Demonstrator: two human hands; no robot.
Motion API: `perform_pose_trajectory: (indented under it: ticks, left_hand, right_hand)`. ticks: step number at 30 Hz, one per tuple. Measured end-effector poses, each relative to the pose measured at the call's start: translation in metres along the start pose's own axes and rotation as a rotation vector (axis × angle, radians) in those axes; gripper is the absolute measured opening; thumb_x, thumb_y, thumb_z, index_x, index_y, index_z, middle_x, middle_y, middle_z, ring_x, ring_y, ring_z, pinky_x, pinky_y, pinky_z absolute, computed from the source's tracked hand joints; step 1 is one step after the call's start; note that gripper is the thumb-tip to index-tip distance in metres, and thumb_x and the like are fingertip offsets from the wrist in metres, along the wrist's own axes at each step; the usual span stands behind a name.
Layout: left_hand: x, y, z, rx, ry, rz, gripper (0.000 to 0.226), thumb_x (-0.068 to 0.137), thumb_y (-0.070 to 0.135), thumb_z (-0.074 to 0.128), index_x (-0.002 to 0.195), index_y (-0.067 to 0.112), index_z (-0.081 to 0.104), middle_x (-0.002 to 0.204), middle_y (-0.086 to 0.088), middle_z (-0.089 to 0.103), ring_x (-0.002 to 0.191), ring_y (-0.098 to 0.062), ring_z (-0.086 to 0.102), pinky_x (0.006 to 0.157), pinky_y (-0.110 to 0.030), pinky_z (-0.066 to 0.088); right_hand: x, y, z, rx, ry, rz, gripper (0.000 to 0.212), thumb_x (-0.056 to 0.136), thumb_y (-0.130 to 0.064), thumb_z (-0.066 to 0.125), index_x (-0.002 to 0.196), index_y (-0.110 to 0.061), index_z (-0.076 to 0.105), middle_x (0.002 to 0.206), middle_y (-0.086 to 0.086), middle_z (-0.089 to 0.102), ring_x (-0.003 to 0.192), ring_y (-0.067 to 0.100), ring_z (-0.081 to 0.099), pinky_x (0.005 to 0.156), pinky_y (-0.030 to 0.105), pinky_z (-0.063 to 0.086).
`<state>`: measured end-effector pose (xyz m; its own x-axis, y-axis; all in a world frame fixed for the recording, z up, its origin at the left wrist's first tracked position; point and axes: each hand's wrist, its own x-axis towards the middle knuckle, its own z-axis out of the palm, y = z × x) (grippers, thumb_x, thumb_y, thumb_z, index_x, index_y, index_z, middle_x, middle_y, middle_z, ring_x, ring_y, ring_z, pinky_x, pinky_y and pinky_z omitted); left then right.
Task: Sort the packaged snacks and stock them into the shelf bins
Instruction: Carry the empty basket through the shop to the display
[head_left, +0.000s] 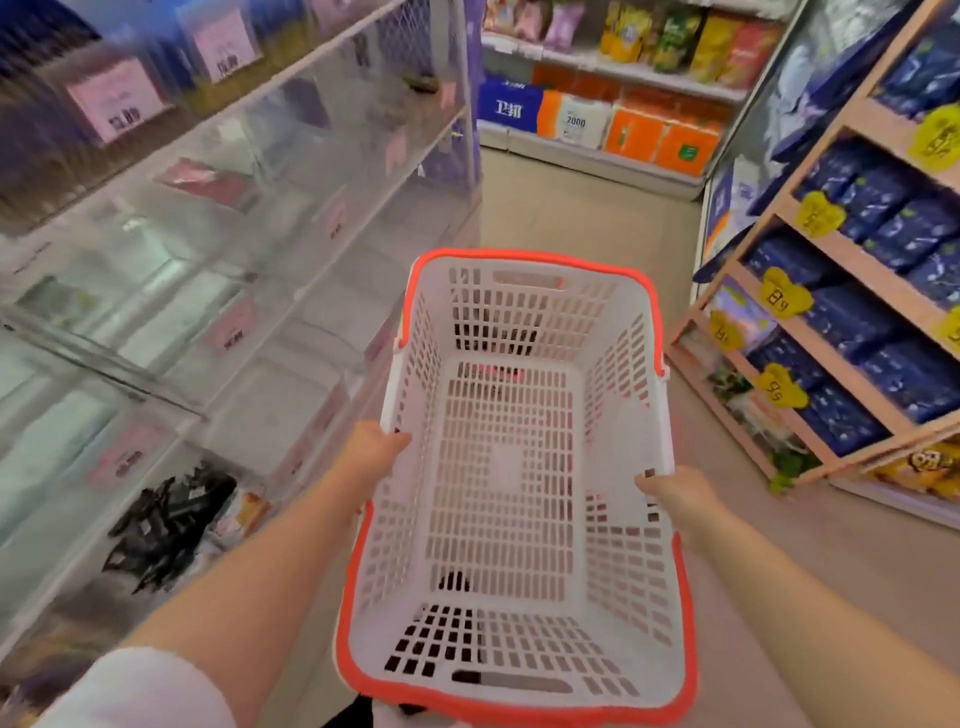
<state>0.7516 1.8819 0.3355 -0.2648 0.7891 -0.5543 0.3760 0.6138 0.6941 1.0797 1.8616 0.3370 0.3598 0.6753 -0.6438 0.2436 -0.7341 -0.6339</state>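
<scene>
A white slotted shopping basket with an orange rim (524, 257) is held in front of me over the aisle floor, and nothing lies inside it. My left hand (371, 449) grips its left wall and my right hand (675, 491) grips its right wall. Clear plastic shelf bins (208, 291) with pink price tags run along the left; most look bare. One low bin holds black snack packets (171, 519) with an orange pack beside them.
A wooden rack (857, 270) of dark blue packages with yellow price tags stands on the right. At the aisle's far end, shelves carry orange and blue tissue packs (639, 137) and snack bags above. Beige floor runs between the two sides.
</scene>
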Motion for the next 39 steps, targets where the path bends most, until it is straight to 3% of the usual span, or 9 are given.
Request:
perform_pose_trajectory:
  ticks: [8, 13, 17, 23, 26, 29, 32, 36, 39]
  left_hand:
    - [0.155, 0.101, -0.033, 0.383, 0.076, 0.044, 0.029, 0.088, 0.008, 0.049, 0.113, -0.003, 0.059, 0.106, -0.025, 0.064, 0.094, -0.038, 0.062, 0.079, -0.041, 0.051]
    - [0.211, 0.128, -0.003, 0.613, 0.009, 0.213, 0.038, 0.093, 0.014, 0.048, 0.13, 0.009, 0.053, 0.134, -0.014, 0.052, 0.119, -0.03, 0.051, 0.093, -0.029, 0.036]
    - [0.227, 0.116, 0.056, 0.453, -0.26, 0.164, 0.035, 0.095, 0.021, 0.049, 0.127, 0.009, 0.056, 0.131, -0.008, 0.056, 0.117, -0.022, 0.054, 0.093, -0.023, 0.036]
    - [0.222, 0.067, 0.15, 0.332, -0.615, -0.06, 0.053, 0.094, 0.043, 0.047, 0.138, 0.015, 0.043, 0.143, -0.002, 0.044, 0.127, -0.017, 0.045, 0.104, -0.028, 0.033]
    - [0.224, 0.038, 0.192, 0.263, -0.648, -0.091, 0.039, 0.09, 0.05, 0.05, 0.108, 0.016, 0.06, 0.109, -0.003, 0.062, 0.1, -0.019, 0.057, 0.084, -0.031, 0.042]
    - [0.234, 0.007, 0.223, 0.199, -0.611, -0.131, 0.026, 0.086, 0.041, 0.058, 0.078, 0.02, 0.044, 0.07, 0.005, 0.047, 0.069, -0.015, 0.046, 0.057, -0.025, 0.032]
    - [0.249, -0.035, 0.238, 0.149, -0.493, -0.156, 0.016, 0.085, 0.019, 0.056, 0.076, 0.026, 0.045, 0.068, 0.011, 0.048, 0.073, -0.015, 0.051, 0.056, -0.018, 0.034]
    - [0.272, -0.096, 0.252, 0.019, -0.305, -0.232, 0.031, 0.084, 0.003, 0.049, 0.105, 0.023, 0.061, 0.069, 0.014, 0.052, 0.065, -0.008, 0.051, 0.061, -0.016, 0.04]
    - [0.282, -0.142, 0.261, 0.026, -0.265, -0.204, 0.035, 0.087, 0.0, 0.052, 0.117, 0.015, 0.062, 0.078, 0.01, 0.06, 0.074, -0.008, 0.057, 0.059, -0.005, 0.036]
  right_hand:
    - [0.12, -0.118, 0.038, -0.031, -0.132, 0.142, 0.012, 0.088, -0.005, 0.061, 0.1, -0.001, 0.057, 0.073, 0.01, 0.062, 0.056, 0.022, 0.06, 0.036, 0.022, 0.044]
    - [0.191, -0.148, 0.085, -0.18, -0.171, 0.21, 0.009, 0.079, 0.004, 0.062, 0.079, 0.001, 0.054, 0.07, 0.014, 0.052, 0.055, 0.025, 0.049, 0.051, 0.03, 0.042]
    - [0.237, -0.141, 0.131, -0.317, -0.19, 0.223, 0.017, 0.076, 0.005, 0.056, 0.063, -0.001, 0.047, 0.06, 0.014, 0.053, 0.059, 0.03, 0.056, 0.064, 0.04, 0.049]
    - [0.296, -0.098, 0.17, -0.385, -0.281, 0.317, 0.016, 0.077, -0.001, 0.057, 0.092, 0.006, 0.056, 0.072, 0.02, 0.059, 0.051, 0.027, 0.055, 0.051, 0.032, 0.046]
    - [0.321, -0.071, 0.196, -0.388, -0.329, 0.339, 0.009, 0.074, -0.001, 0.061, 0.08, 0.003, 0.054, 0.062, 0.016, 0.054, 0.05, 0.026, 0.052, 0.059, 0.034, 0.046]
    - [0.349, -0.04, 0.226, -0.372, -0.379, 0.36, 0.008, 0.075, -0.007, 0.062, 0.075, -0.004, 0.055, 0.066, 0.015, 0.058, 0.063, 0.032, 0.062, 0.07, 0.044, 0.056]
    - [0.372, -0.011, 0.259, -0.39, -0.474, 0.44, 0.014, 0.076, -0.021, 0.063, 0.073, -0.017, 0.05, 0.089, 0.01, 0.062, 0.094, 0.031, 0.065, 0.087, 0.043, 0.054]
    - [0.388, 0.012, 0.304, -0.402, -0.484, 0.468, 0.008, 0.082, -0.013, 0.062, 0.081, -0.007, 0.057, 0.056, 0.007, 0.057, 0.047, 0.017, 0.056, 0.037, 0.017, 0.042]
    - [0.401, 0.031, 0.322, -0.366, -0.562, 0.496, 0.008, 0.082, -0.003, 0.062, 0.088, -0.005, 0.057, 0.067, 0.006, 0.053, 0.055, 0.014, 0.051, 0.048, 0.025, 0.046]
